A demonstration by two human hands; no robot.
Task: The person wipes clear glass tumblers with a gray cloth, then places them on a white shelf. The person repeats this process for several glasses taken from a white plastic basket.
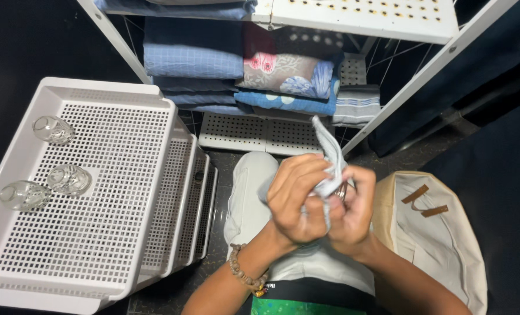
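Two hands' fingers (295, 181) clamped around a grey cloth (329, 146), its end above them.

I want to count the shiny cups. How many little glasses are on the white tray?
3. One glass lies near the tray's far left edge, and two lie lower left: one beside another. A fourth may be hidden in the cloth between both hands.

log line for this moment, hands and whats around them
left hand: grips grey cloth | right hand: cloth around small glass | white tray: three glasses | shelf: folded fabrics
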